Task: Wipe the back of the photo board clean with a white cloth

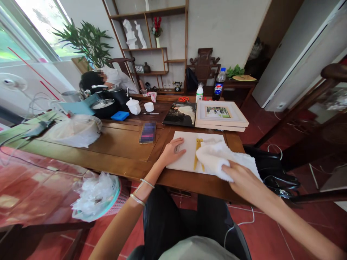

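Note:
A white picture panel (pixel 187 144) with a yellow figure on it lies flat near the front edge of the wooden table (pixel 119 151). My left hand (pixel 171 151) rests flat on its left edge, fingers together. My right hand (pixel 244 180) grips a white cloth (pixel 217 159) that lies bunched over the panel's right half. The cloth hides that part of the panel.
A framed photo (pixel 221 115) on stacked frames and a dark picture (pixel 181 113) lie behind the panel. A phone (pixel 148 132) lies to the left. Pots, cups, a blue box and a bagged item crowd the far left. Bottles stand at the back. A person sits beyond the table.

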Tool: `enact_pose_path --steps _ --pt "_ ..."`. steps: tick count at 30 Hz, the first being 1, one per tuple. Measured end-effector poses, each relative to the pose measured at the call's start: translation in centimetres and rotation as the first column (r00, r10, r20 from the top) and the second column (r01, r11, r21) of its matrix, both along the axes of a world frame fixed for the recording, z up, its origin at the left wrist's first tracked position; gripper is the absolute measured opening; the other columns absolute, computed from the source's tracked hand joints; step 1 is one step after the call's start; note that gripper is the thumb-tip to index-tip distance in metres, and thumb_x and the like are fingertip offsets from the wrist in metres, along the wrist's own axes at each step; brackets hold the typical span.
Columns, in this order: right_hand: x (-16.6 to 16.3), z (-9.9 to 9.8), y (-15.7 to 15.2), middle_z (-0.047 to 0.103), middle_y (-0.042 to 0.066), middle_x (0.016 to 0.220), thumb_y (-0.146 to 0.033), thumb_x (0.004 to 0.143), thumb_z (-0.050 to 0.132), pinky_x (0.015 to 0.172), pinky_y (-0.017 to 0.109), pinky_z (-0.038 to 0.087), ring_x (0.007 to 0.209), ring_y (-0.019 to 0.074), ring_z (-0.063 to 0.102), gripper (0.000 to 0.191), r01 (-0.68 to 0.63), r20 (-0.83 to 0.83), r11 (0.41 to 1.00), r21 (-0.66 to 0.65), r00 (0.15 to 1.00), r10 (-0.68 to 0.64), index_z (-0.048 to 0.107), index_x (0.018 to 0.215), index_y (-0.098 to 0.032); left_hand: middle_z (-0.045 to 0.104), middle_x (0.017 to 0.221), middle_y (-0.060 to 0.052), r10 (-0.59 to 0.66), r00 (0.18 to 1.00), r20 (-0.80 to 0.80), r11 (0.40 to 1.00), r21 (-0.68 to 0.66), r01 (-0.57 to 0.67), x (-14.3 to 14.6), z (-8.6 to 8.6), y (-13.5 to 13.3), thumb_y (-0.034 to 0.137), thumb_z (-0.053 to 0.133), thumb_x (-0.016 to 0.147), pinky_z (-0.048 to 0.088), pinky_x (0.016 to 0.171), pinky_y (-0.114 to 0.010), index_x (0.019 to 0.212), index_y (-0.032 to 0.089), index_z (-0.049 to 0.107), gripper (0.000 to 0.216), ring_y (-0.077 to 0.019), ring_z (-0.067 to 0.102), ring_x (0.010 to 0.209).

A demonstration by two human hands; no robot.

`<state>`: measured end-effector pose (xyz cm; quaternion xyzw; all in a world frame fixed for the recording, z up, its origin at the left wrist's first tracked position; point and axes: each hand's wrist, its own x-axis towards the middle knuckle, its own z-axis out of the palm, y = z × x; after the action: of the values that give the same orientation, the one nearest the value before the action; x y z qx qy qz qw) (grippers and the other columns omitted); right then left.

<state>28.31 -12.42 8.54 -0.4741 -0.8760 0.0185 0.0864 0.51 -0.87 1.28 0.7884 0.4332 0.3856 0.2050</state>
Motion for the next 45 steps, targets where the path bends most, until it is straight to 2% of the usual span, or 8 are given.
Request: enact_pose_path --steps 3,7,17,22,27,31,38,45 --pt "1.2 -0.8 3.7 0.053 0.015 0.128 0.011 0.058 0.034 0.085 0.037 0.048 0.11 0.0257 0.057 0.044 0.081 -0.056 0.993 0.09 0.996 -0.076 0.054 0.086 -0.017 0.058 0.128 -0.015 -0.003 1.0 -0.004 1.0 -0.003 0.003 -0.1 0.0 0.1 0.028 0.065 0.077 0.036 0.108 -0.042 0.115 0.014 0.063 0.041 -0.0259 0.051 0.123" --pt "0.9 -1.5 6.0 0.041 0.016 0.141 0.008 0.061 0.041 0.098 0.044 0.042 0.127 0.0296 0.043 0.041 0.021 -0.027 1.0 0.012 0.999 -0.021 0.058 0.09 -0.015 0.058 0.128 -0.014 -0.004 1.0 0.005 1.0 0.001 0.004 -0.1 -0.1 0.1 0.029 0.066 0.076 0.036 0.108 -0.042 0.114 0.014 0.064 0.04 -0.0256 0.052 0.122" --pt "-2.5 0.6 -0.9 0.052 0.016 0.13 -0.003 0.069 0.043 0.097 0.045 0.043 0.127 0.0303 0.043 0.04 -0.022 -0.015 0.988 -0.153 1.0 0.02 0.06 0.103 -0.017 0.058 0.128 -0.013 0.009 1.0 -0.019 1.0 0.008 -0.009 0.0 -0.2 0.0 0.028 0.064 0.077 0.035 0.109 -0.044 0.116 0.016 0.063 0.04 -0.0257 0.051 0.123" --pt "-3.0 -1.8 4.5 0.04 0.018 0.142 -0.006 0.073 0.045 0.105 0.046 0.035 0.137 0.0293 0.028 0.037 -0.04 -0.141 0.999 -0.018 0.989 0.037 0.058 0.107 -0.013 0.058 0.128 -0.014 -0.004 0.999 -0.037 1.0 0.023 0.004 -0.1 -0.3 0.1 0.027 0.064 0.077 0.037 0.108 -0.043 0.117 0.014 0.062 0.042 -0.0252 0.051 0.123" --pt "-4.7 -2.5 9.2 0.047 0.02 0.136 -0.003 0.073 0.044 0.11 0.05 0.025 0.137 0.0293 0.026 0.045 -0.024 -0.063 0.998 0.061 0.998 0.028 0.056 0.116 -0.009 0.058 0.128 -0.014 -0.012 1.0 -0.028 0.999 0.039 0.013 -0.2 -0.4 0.2 0.028 0.064 0.077 0.036 0.108 -0.043 0.117 0.013 0.062 0.042 -0.0255 0.051 0.123" --pt "-6.4 -1.7 6.9 0.036 0.019 0.145 -0.004 0.071 0.05 0.108 0.059 0.02 0.137 0.0357 0.022 0.046 -0.02 0.042 1.0 0.008 0.999 0.019 0.059 0.115 -0.012 0.058 0.128 -0.014 -0.003 1.0 -0.016 1.0 0.014 0.004 -0.1 -0.3 0.1 0.029 0.062 0.079 0.035 0.108 -0.045 0.117 0.015 0.062 0.04 -0.0261 0.051 0.123" --pt "-5.6 -0.1 -0.3 0.034 0.013 0.147 -0.004 0.065 0.052 0.113 0.049 0.016 0.139 0.0267 0.021 0.043 -0.361 -0.021 0.92 -0.15 0.932 0.362 0.066 0.104 -0.017 0.061 0.124 -0.012 -0.019 1.0 0.025 0.999 0.034 0.018 0.0 -0.4 0.3 0.026 0.044 0.091 0.039 0.106 -0.042 0.114 0.015 0.064 0.033 -0.0218 0.052 0.122" --pt "-4.0 -1.8 7.7 0.04 0.011 0.144 0.001 0.063 0.045 0.11 0.048 0.026 0.137 0.0246 0.028 0.057 -0.147 -0.03 0.989 0.025 0.989 0.148 0.061 0.115 -0.016 0.059 0.127 -0.013 -0.021 1.0 0.002 0.999 0.028 0.021 -0.2 -0.5 0.3 0.025 0.05 0.086 0.037 0.107 -0.042 0.115 0.014 0.063 0.034 -0.0236 0.052 0.122"
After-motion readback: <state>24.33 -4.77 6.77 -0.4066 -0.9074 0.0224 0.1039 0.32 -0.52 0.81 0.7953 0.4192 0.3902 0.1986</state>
